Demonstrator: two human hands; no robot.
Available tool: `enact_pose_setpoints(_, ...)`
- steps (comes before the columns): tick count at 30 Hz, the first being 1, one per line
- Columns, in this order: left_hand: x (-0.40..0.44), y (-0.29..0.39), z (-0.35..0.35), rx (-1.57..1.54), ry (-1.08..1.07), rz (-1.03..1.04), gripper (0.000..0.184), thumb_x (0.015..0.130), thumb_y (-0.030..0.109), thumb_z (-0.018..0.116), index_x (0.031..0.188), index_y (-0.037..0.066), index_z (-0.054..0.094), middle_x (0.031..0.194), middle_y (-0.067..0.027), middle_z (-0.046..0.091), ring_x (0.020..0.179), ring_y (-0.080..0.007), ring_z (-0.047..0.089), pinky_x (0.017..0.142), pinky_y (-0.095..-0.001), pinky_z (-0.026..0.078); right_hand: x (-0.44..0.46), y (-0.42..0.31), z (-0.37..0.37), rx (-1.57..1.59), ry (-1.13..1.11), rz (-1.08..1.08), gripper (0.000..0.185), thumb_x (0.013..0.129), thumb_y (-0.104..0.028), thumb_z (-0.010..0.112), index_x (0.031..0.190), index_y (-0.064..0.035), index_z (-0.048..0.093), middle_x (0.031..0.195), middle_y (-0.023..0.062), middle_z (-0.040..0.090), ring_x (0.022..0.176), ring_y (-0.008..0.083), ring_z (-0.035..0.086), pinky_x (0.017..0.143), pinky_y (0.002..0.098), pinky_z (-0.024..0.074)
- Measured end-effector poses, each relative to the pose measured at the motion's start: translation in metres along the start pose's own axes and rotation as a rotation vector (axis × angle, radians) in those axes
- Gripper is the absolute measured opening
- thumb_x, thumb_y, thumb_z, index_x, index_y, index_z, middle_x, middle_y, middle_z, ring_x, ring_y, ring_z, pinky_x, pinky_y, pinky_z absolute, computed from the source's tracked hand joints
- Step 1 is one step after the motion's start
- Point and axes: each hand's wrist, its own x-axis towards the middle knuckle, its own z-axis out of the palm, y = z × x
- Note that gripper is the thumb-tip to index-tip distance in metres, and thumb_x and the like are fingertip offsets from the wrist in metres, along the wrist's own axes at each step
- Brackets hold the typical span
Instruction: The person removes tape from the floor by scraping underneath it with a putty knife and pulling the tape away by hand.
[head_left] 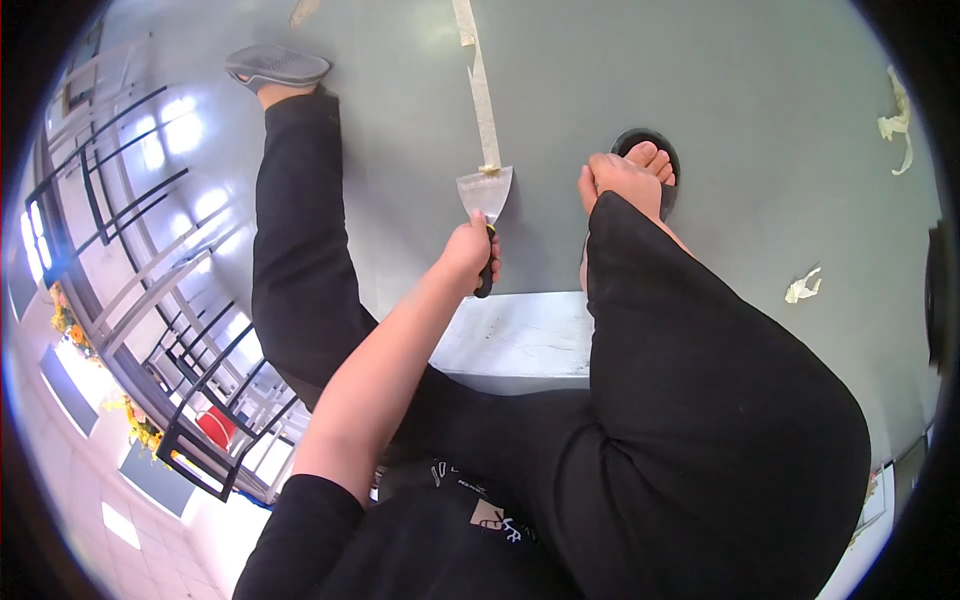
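Note:
My left hand (474, 250) is closed around the black handle of a scraper (486, 192). The metal blade points away from me and meets the near end of a pale tape strip (483, 105) on the grey-green floor (420, 130). A small crumpled bit of tape lies at the blade's edge. Over on the right, my right hand (625, 180) is closed beside my bent knee and in front of my foot in a black slipper (673, 200). Whether it holds anything is hidden.
Torn tape pieces lie on the floor at right (802, 286), far right (897, 120) and top (303, 12). A white block (515, 335) sits between my legs. My other foot wears a grey slipper (280, 65). Black metal frames (100, 200) and a red object (215, 427) stand left.

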Motion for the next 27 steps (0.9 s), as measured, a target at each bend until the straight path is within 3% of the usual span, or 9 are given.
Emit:
enact_pose_setpoints(6,0.003,-0.076,0.000,0.089,-0.055,0.063,0.048,0.103,0.047,0.028,0.089,0.005,0.047,0.064,-0.0053,0.046,0.046,-0.0184,0.047,0.042,-0.0359,0.044,-0.002,0.003,0.012,0.055,0.017,0.013,0.020,0.083,-0.020,0.061,0.069,-0.0064,0.054,0.067,0.0101,0.061,0.063,0.0299,0.063,0.057,0.0415,0.0498)
enact_pose_setpoints(8,-0.004,-0.067,0.005,0.100,-0.033,0.022,0.049,0.103,0.047,0.027,0.088,0.005,0.047,0.063,-0.0044,0.046,0.045,-0.0182,0.046,0.043,-0.0360,0.044,-0.003,0.004,0.012,0.040,0.010,0.001,0.020,0.083,-0.020,0.061,0.070,-0.0064,0.055,0.067,0.0102,0.062,0.063,0.0301,0.063,0.057,0.0414,0.0498)
enact_pose_setpoints(10,0.013,-0.037,-0.007,0.237,-0.054,0.237,0.050,0.103,0.049,0.026,0.087,0.005,0.047,0.065,-0.0029,0.046,0.047,-0.0169,0.046,0.044,-0.0355,0.044,-0.002,0.004,0.012,0.033,0.020,-0.019,0.021,0.083,-0.020,0.061,0.070,-0.0062,0.055,0.067,0.0103,0.062,0.063,0.0305,0.063,0.057,0.0417,0.0496)
enact_pose_setpoints(12,0.006,0.005,-0.003,0.020,-0.010,0.041,0.051,0.103,0.049,0.026,0.085,0.005,0.047,0.066,-0.0030,0.047,0.051,-0.0153,0.047,0.046,-0.0341,0.044,-0.001,0.006,0.012,0.012,0.010,-0.016,0.021,0.083,-0.020,0.061,0.070,-0.0060,0.054,0.067,0.0103,0.062,0.063,0.0306,0.063,0.057,0.0419,0.0495)
enact_pose_setpoints(16,0.010,-0.048,-0.011,0.179,-0.049,0.172,0.049,0.103,0.048,0.028,0.086,0.006,0.046,0.065,-0.0038,0.046,0.048,-0.0164,0.046,0.043,-0.0349,0.044,-0.003,0.006,0.018,0.095,0.028,-0.008,0.021,0.083,-0.020,0.060,0.069,-0.0057,0.054,0.067,0.0105,0.061,0.063,0.0309,0.063,0.057,0.0426,0.0494)
enact_pose_setpoints(18,-0.002,-0.069,0.000,0.178,-0.025,0.010,0.047,0.103,0.045,0.029,0.087,0.005,0.048,0.064,-0.0052,0.047,0.046,-0.0180,0.048,0.042,-0.0371,0.045,-0.002,0.006,0.017,0.092,0.028,0.006,0.021,0.083,-0.019,0.060,0.068,-0.0056,0.054,0.066,0.0107,0.061,0.063,0.0310,0.063,0.057,0.0425,0.0494)
enact_pose_setpoints(22,0.018,-0.026,-0.006,0.134,-0.035,0.201,0.051,0.103,0.049,0.027,0.085,0.006,0.048,0.065,-0.0042,0.048,0.047,-0.0172,0.047,0.043,-0.0359,0.044,-0.003,0.004,0.014,0.061,0.018,-0.027,0.021,0.083,-0.019,0.060,0.067,-0.0058,0.054,0.066,0.0109,0.061,0.063,0.0308,0.063,0.056,0.0424,0.0492)
enact_pose_setpoints(23,0.007,0.001,0.000,0.026,0.013,0.081,0.053,0.103,0.049,0.026,0.081,0.006,0.048,0.064,-0.0049,0.048,0.046,-0.0178,0.047,0.044,-0.0358,0.045,-0.003,0.005,0.012,0.039,0.017,-0.027,0.021,0.083,-0.019,0.060,0.067,-0.0058,0.054,0.066,0.0110,0.061,0.063,0.0307,0.063,0.056,0.0423,0.0492)
enact_pose_setpoints(27,0.009,-0.037,0.001,0.180,-0.029,0.208,0.054,0.103,0.049,0.026,0.079,0.005,0.047,0.062,-0.0054,0.047,0.046,-0.0191,0.048,0.043,-0.0368,0.045,-0.001,0.004,0.015,0.080,0.047,-0.013,0.022,0.082,-0.019,0.061,0.067,-0.0059,0.053,0.065,0.0108,0.061,0.062,0.0306,0.063,0.056,0.0422,0.0492)
